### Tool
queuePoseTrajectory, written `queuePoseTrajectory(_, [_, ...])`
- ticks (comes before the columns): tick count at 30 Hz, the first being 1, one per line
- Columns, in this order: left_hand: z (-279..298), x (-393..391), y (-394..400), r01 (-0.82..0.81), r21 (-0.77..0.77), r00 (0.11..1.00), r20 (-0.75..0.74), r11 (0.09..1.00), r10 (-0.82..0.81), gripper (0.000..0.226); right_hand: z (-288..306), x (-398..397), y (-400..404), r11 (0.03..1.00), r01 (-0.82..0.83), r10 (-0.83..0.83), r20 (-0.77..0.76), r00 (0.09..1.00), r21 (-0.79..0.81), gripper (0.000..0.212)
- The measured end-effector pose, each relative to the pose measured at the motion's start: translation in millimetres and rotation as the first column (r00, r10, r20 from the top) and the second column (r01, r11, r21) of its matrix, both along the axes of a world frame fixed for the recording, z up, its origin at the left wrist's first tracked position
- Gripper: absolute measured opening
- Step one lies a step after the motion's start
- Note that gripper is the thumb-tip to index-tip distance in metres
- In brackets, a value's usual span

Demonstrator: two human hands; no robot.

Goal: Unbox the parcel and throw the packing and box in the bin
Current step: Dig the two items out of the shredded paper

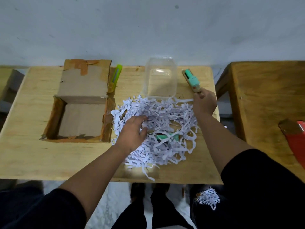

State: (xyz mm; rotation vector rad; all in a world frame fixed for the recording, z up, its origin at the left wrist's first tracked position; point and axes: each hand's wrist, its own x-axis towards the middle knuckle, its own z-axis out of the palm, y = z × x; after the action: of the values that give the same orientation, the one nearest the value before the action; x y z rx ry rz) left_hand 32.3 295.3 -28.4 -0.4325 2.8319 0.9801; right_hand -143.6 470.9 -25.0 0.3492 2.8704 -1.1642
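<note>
An open cardboard box (82,119) lies empty on the left of the wooden table (33,154), its flap folded back. A heap of white shredded paper (165,113) covers the table's middle. My left hand (133,134) rests on the shreds with its fingers spread. Just right of it a teal item (165,137) lies half buried in the paper. My right hand (203,103) grips the near end of a teal item on a brown card (192,80), held at the table's far right beside a clear plastic tub (160,76).
A green utility knife (115,76) lies between the box flap and the tub. A second wooden table (264,96) stands to the right with a red object (295,138) on it. A dark bin (208,199) below the table's front edge holds some shreds.
</note>
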Motion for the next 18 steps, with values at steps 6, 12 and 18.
queuePoseTrajectory(6, [17, 2, -4, 0.083, -0.066, 0.993, -0.073, 0.994, -0.088, 0.032, 13, 52, -3, 0.967, -0.216, 0.215, 0.023, 0.976, 0.133, 0.031])
queuePoseTrajectory(12, [23, 9, 1, 0.226, -0.236, 0.936, -0.217, 0.945, -0.278, 0.019, 16, 116, -4, 0.885, -0.412, 0.444, -0.129, 0.886, 0.216, 0.017])
queuePoseTrajectory(18, [7, 15, 7, 0.365, -0.260, 0.927, 0.010, 0.894, -0.375, 0.043, 17, 145, -6, 0.770, -0.585, 0.602, 0.013, 0.798, 0.254, 0.020])
